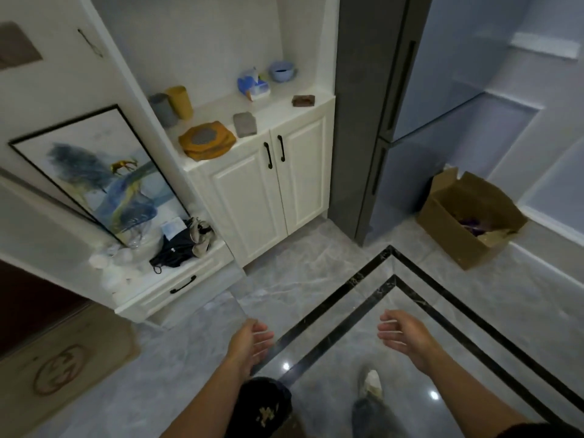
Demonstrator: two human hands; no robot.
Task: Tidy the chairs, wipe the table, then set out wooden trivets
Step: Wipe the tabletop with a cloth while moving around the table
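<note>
A stack of brown wooden trivets (207, 141) with a grey mesh centre lies on the white cabinet counter (271, 113), near its front left corner. A grey folded cloth (245, 124) lies just right of the stack. My left hand (252, 341) and my right hand (403, 335) hang low over the grey floor, well short of the cabinet. Both have relaxed fingers and hold nothing. No table or chairs are in view.
A grey and a yellow cup (172, 104), a blue tissue box (254, 85), a blue bowl (282, 70) and a brown block (303, 100) share the counter. A grey fridge (379, 121) stands right of the cabinet, a cardboard box (471, 216) beyond. A framed picture (98, 172) leans left.
</note>
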